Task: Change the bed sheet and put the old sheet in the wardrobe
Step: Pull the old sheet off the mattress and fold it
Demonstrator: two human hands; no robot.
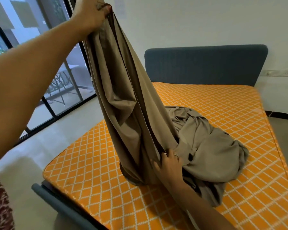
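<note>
A taupe cotton bed sheet (pixel 206 146) lies heaped on the orange diamond-quilted mattress (pixel 231 105). The padded blue-grey headboard (pixel 206 63) stands behind it, the dark-framed glass sliding door (pixel 40 67) to its left.

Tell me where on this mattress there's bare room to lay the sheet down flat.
Bare mattress runs between the bunched brown sheet and the headboard, and along the near left corner by the bed frame. The middle is crowded: the sheet heaps there, the right hand on it, the left hand lifting one end.

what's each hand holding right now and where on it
Both grip the brown sheet: left hand at its raised top end, right hand at an edge low near the mattress.
</note>
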